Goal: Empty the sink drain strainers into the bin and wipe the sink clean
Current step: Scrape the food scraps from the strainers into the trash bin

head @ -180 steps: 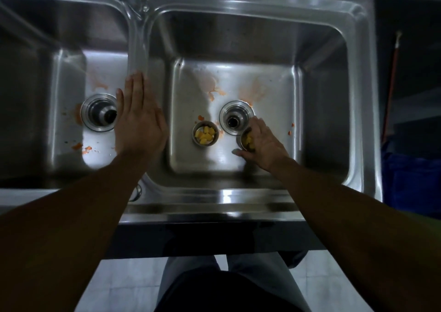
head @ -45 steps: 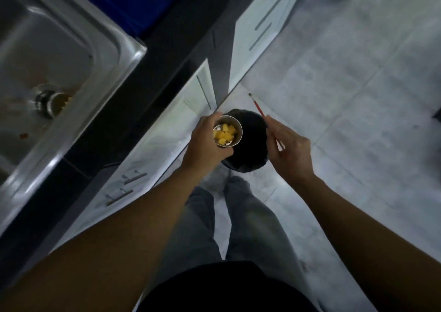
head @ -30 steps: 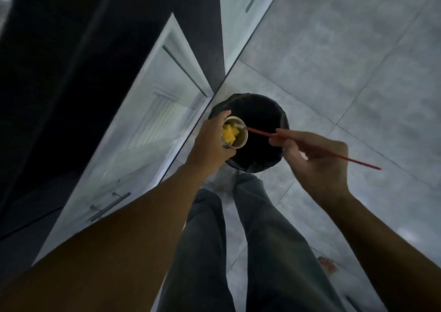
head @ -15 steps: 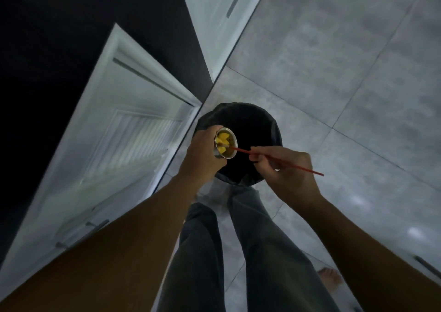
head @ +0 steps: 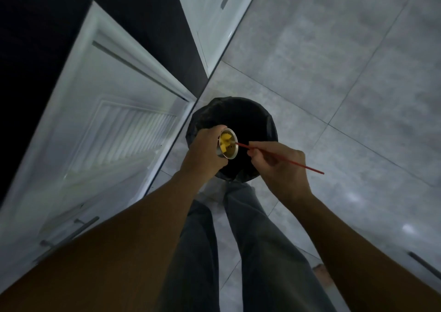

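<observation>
My left hand (head: 204, 155) grips a small metal drain strainer (head: 231, 153), tilted on its side over the black-lined bin (head: 253, 118) on the floor. A few yellow food pieces (head: 224, 142) cling to the upper left of the strainer's inside; its perforated bottom shows bare beside them. My right hand (head: 280, 168) pinches a thin red stick (head: 298, 164), whose tip reaches into the strainer's mouth. The sink is out of view.
A white cabinet door (head: 100, 130) stands open just left of the bin, with a bar handle (head: 71, 231) low down. More white cabinet fronts (head: 214, 13) run along the top. My legs (head: 238, 252) stand right behind the bin on the grey tiled floor (head: 346, 73).
The strainer has tipped further over the bin and holds fewer yellow pieces than before. The red stick's tip has pushed deeper into it. The view has shifted slightly.
</observation>
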Available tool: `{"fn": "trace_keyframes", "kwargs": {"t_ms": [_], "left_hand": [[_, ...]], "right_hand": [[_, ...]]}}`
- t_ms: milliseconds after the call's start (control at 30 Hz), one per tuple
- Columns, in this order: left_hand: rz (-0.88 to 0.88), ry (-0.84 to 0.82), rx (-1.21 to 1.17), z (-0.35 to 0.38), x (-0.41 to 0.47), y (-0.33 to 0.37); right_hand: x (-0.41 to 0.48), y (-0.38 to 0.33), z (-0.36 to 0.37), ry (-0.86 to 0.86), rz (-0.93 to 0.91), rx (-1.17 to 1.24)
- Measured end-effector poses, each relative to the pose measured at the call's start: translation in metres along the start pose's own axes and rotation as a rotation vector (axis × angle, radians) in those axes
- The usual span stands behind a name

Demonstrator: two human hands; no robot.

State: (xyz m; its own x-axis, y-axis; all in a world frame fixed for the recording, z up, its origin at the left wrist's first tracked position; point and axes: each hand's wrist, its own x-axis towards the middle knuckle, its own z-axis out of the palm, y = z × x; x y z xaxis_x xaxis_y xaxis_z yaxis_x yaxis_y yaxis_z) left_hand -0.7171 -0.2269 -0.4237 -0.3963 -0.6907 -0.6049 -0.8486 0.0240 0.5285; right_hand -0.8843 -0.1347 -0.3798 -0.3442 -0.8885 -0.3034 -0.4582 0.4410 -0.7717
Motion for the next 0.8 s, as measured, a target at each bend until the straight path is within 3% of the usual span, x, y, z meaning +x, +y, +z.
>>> {"fn": "trace_keyframes", "kwargs": {"t_ms": [100, 267, 567, 800], "left_hand": [[0.000, -0.003, 0.010, -0.001, 0.000, -0.007], [0.026, 0.004, 0.024, 0.004, 0.004, -0.012], [0.063, 0.055, 0.029, 0.004, 0.003, -0.015], [0.096, 0.052, 0.056, 0.001, 0.004, -0.012]], "right_hand": [[-0.003, 0.004, 0.000, 0.055, 0.006, -0.001], [-0.001, -0.004, 0.017, 0.004, -0.044, 0.039], [-0.011, 0.010, 0.021, 0.094, 0.078, 0.074], [-0.010, 0.009, 0.032, 0.041, 0.027, 0.061]]}}
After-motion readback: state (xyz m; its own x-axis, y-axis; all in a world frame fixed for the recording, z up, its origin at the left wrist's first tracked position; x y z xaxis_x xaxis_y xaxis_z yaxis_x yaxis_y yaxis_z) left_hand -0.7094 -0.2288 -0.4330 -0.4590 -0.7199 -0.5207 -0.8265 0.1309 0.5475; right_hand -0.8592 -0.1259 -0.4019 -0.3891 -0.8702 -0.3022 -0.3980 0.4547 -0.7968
